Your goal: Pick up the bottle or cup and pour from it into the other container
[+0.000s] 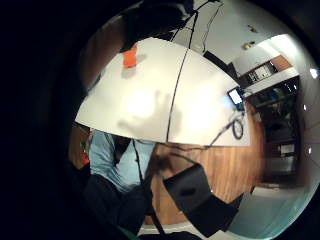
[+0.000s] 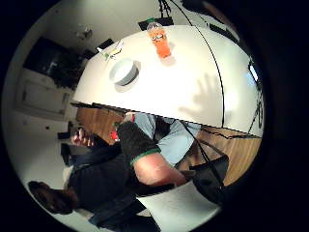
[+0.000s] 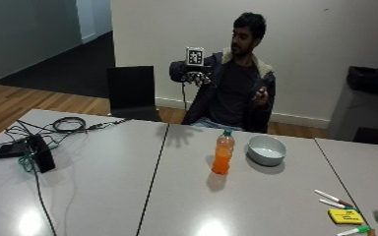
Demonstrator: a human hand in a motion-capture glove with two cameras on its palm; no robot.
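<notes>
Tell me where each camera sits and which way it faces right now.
Outside view: across the table, facing the seated person; gloved right hand raised, bottle beside bowl.
Thumb-side palm view: on the raised hand, looking down at table, bottle, bowl; forearm shows.
Little-finger-side palm view: same hand, looking down at table; hand's shadow shows.
Shared: the orange bottle.

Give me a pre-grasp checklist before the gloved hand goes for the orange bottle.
1. Orange bottle upright on the white table: ok.
2. Green cap on the bottle: ok.
3. White bowl beside the bottle, apart from it: ok.
4. Gloved right hand holding nothing, raised above the table: ok.
5. Markers away from bottle and bowl: ok.
6. Bowl contents: cannot tell.
</notes>
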